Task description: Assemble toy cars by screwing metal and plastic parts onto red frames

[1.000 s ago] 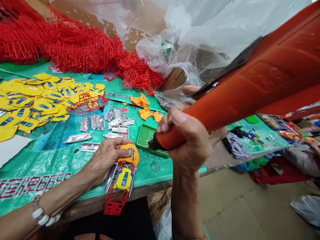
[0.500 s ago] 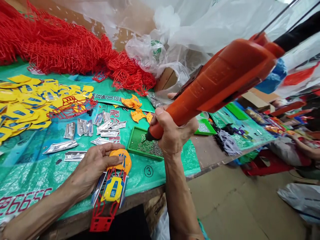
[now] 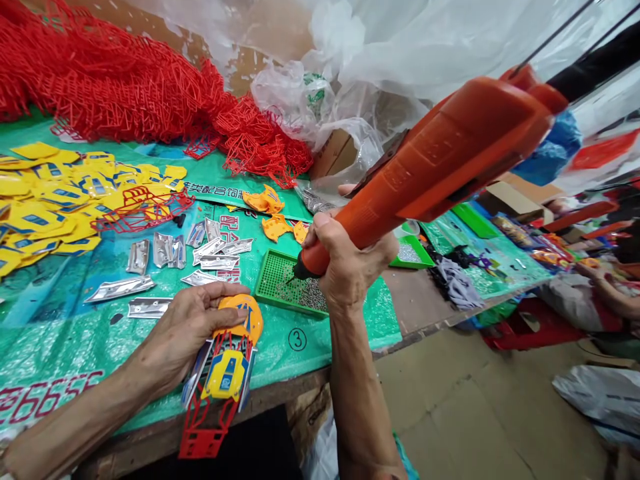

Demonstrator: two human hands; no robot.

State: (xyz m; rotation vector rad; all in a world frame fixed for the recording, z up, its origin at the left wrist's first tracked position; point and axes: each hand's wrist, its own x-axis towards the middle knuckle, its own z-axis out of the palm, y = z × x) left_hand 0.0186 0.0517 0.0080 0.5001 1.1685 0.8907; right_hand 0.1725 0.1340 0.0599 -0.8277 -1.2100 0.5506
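Note:
My right hand (image 3: 350, 267) is wrapped round an orange electric screwdriver (image 3: 425, 160), tilted so its black nose points down to the left. The tip is over a green perforated tray (image 3: 270, 301) that holds many small screws (image 3: 314, 295); whether a screw is on the bit is too small to tell. At the table's front edge, my left hand (image 3: 193, 323) pinches a toy vehicle body (image 3: 227, 373). It has a red lattice frame, a yellow and blue panel, silver side pieces and a rounded orange end under my thumb.
Silver side pieces (image 3: 215, 250) and orange parts (image 3: 275, 228) lie behind the tray. Yellow panels (image 3: 45, 207) are heaped at left, below a large pile of red frames (image 3: 125, 87). A second green tray (image 3: 413, 253) stands to the right. Another person's arm (image 3: 613, 290) shows at far right.
The screwdriver's tip has shifted slightly right and up within the screw tray. My left hand and the toy body stay nearly where they were.

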